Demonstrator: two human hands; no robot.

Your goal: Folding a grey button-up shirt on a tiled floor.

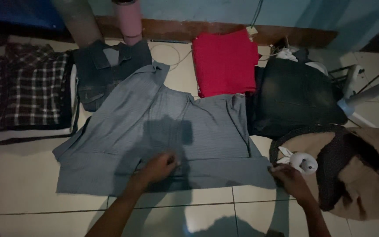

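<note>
Plaid cloth (23, 90): folded, far left on the tiled floor (31, 193).
Grey shirt (163, 136): spread flat on the floor, centre.
Left hand (159, 167): grip pinching the shirt's lower fabric.
Red cloth (224, 61): folded, behind the shirt.
Right hand (288, 175): grip grasping the shirt's right corner, beside a white toy (302, 162).

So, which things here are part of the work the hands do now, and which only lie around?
In hand:
- grey shirt spread on the floor
- left hand pressing on it
- right hand at its right edge

Lying about:
- red folded cloth
- plaid shirt
- dark jeans
- pink bottle
- beige bag
</note>
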